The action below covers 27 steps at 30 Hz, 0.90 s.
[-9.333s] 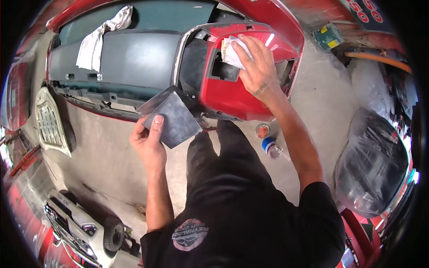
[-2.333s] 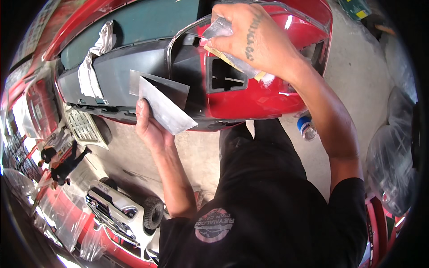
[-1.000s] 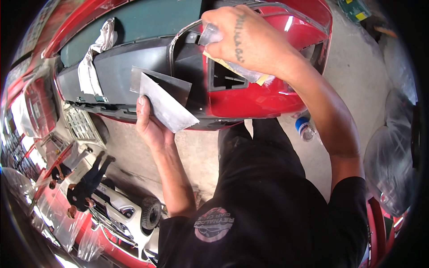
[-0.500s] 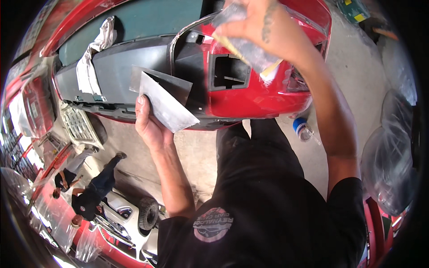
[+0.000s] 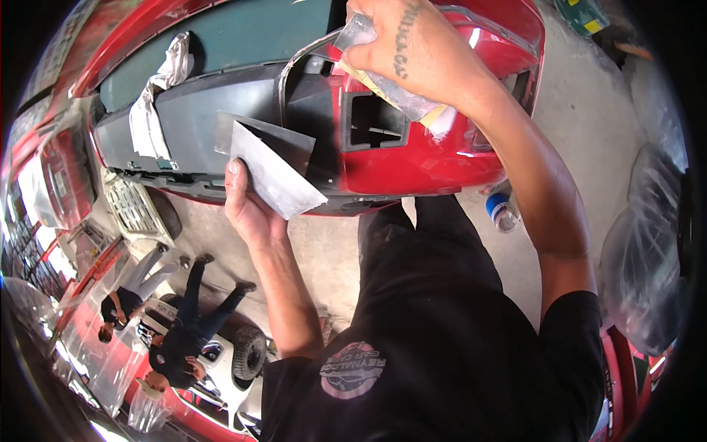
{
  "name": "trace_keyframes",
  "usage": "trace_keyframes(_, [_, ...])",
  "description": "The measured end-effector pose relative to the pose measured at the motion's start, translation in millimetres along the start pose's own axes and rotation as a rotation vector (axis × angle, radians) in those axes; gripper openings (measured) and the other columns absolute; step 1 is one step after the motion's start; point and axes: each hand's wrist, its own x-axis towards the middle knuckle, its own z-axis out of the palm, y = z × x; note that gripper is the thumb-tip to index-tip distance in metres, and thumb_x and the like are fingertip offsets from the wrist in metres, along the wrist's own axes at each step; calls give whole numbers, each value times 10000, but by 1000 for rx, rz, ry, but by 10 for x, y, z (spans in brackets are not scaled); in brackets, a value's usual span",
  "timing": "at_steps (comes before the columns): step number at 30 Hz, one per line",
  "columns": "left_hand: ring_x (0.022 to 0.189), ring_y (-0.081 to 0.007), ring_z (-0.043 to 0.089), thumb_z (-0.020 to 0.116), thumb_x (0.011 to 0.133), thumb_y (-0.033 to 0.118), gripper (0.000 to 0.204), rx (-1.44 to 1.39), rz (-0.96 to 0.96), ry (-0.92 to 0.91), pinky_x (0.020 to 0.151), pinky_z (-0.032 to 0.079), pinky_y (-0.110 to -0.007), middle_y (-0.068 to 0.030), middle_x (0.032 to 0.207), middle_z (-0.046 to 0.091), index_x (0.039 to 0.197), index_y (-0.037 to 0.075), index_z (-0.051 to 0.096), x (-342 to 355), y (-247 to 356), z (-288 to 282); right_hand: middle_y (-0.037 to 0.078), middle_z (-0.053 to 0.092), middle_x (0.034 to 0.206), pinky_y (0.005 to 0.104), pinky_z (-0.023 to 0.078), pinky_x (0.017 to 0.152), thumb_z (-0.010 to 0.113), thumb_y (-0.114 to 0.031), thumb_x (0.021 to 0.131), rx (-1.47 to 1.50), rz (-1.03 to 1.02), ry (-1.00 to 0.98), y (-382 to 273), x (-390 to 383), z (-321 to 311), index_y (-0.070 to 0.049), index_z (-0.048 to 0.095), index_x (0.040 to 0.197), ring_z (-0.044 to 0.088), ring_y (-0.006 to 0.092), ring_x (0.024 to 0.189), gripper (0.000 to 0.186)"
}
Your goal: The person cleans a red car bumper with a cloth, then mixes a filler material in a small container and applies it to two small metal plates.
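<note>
My left hand (image 5: 254, 202) is closed on two flat grey plates, fanned in a V; the pale front plate (image 5: 276, 173) has a whitish smear at its tip. Behind it shows the darker plate (image 5: 291, 144). My right hand (image 5: 416, 55), tattooed on the back, grips a folded grey sheet with a yellow edge (image 5: 401, 96) over the red car bumper (image 5: 412, 166). Just under that sheet, a small white patch (image 5: 442, 125) shows on the red paint. Most of the right fingers' undersides are hidden.
A white rag (image 5: 151, 110) drapes over the bumper's dark inner panel. A blue-labelled clear bottle (image 5: 502, 214) stands on the floor to the right, and plastic-wrapped parts (image 5: 644, 250) lie beyond it. At left are a grille (image 5: 140, 206) and two people (image 5: 177, 353) by a white vehicle.
My right hand has shifted slightly left and down with the folded sheet. My left hand and its plates have hardly moved. The people at lower left have moved rightward.
</note>
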Motion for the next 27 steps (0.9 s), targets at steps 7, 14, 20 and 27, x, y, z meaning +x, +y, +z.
trace_keyframes(7, [1143,-273,638,586,1000,233,388,-32,-10,-63,1017,503,-444,-132,1257,654,1314,6,573,22,-4,-74,264,667,811,461,545,698,663,-83,834,-70,109,-38,-121,108,26,78,623,825,687,403,785,166])
trace_keyframes(14, [1134,-262,636,619,981,244,386,5,-4,-105,1013,500,-433,-114,1237,662,1291,15,593,34,2,-75,276,646,836,483,528,733,664,-113,831,-228,-27,-85,145,193,144,62,621,832,671,419,839,181])
trace_keyframes(20, [1133,-260,641,605,988,236,380,0,-20,-102,1008,510,-429,-119,1230,666,1294,12,587,37,17,-64,259,658,820,474,524,710,698,-147,822,-226,-195,-2,185,52,111,55,597,815,677,408,820,226])
trace_keyframes(27, [1147,-265,640,593,993,220,383,-6,-5,-90,1016,510,-441,-127,1258,658,1305,-1,575,32,-1,-113,221,664,796,411,515,711,786,-198,759,-64,-79,214,543,38,233,20,649,940,674,358,739,315])
